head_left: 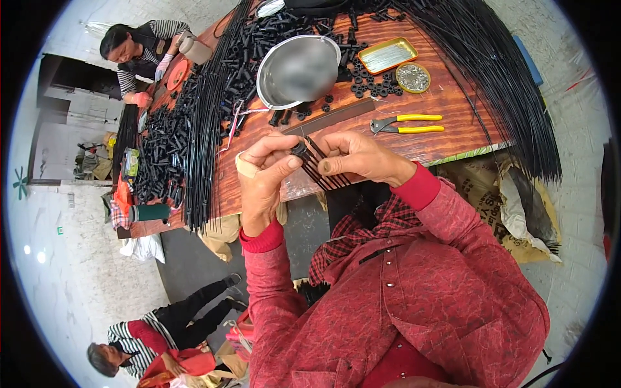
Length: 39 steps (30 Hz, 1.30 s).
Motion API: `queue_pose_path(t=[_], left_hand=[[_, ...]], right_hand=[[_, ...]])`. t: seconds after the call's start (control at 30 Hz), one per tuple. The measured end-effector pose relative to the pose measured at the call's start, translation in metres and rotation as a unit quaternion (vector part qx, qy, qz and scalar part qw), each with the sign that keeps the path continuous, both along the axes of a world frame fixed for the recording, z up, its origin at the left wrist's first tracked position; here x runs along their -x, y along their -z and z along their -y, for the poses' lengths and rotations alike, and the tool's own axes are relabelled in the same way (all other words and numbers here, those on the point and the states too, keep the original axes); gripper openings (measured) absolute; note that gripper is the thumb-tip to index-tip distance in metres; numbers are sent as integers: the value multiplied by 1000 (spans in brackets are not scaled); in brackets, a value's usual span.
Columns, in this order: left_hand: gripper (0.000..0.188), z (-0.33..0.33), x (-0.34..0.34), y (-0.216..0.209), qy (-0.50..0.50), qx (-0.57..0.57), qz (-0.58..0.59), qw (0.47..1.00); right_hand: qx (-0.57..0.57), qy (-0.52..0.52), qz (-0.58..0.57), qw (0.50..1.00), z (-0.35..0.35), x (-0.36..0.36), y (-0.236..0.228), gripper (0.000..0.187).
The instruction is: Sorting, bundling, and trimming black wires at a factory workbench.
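Note:
Both my hands are raised in front of the table's near edge, working on one assembly. My left hand (264,169) pinches a small round black plastic collar (299,149) between thumb and fingertips, with a tan plaster or wrap near the thumb base. Several thin black rods (314,165), like umbrella ribs, slant from the collar down to the right. Thumb and forefinger of my right hand (362,156) are closed on these rods. How the rods join the collar is partly hidden by my fingers.
Ahead lie a steel bowl (274,59), a dark bar (333,117), yellow-handled pliers (419,118), a yellow tray (370,72) of thin wires and a round dish (413,92). Black tubes (162,158) and rod bundles (511,84) flank them. Two other people are at the left.

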<state>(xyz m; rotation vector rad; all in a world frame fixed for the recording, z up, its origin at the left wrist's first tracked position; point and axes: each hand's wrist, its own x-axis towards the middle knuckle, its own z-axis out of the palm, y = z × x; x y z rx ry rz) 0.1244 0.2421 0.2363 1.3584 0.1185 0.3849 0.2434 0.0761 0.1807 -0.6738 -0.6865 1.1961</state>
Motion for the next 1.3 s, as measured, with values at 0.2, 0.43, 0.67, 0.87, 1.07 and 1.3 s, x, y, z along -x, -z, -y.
queue_pose_path(t=[0.2,0.43,0.67,0.87,1.07,1.3], left_hand=[[31,6,-2,13,74,81,43,993],[30,11,0,16,62,112,7,992],[28,9,-2,21,83,112,25,990],[38,-2,-10,39,178,193,85,961],[56,-2,-2,35,47,166,-20,985],[36,17,12,-7,-127,-91,-90,984]], right_hand=[[5,-78,-48,996,3,-6,8,33],[20,-58,-13,998,10,-8,11,39],[24,-49,-3,998,15,-5,4,41],[32,-69,18,997,13,-3,7,36],[67,52,60,995,7,13,-6,33],[80,244,128,958,-10,35,3,19]])
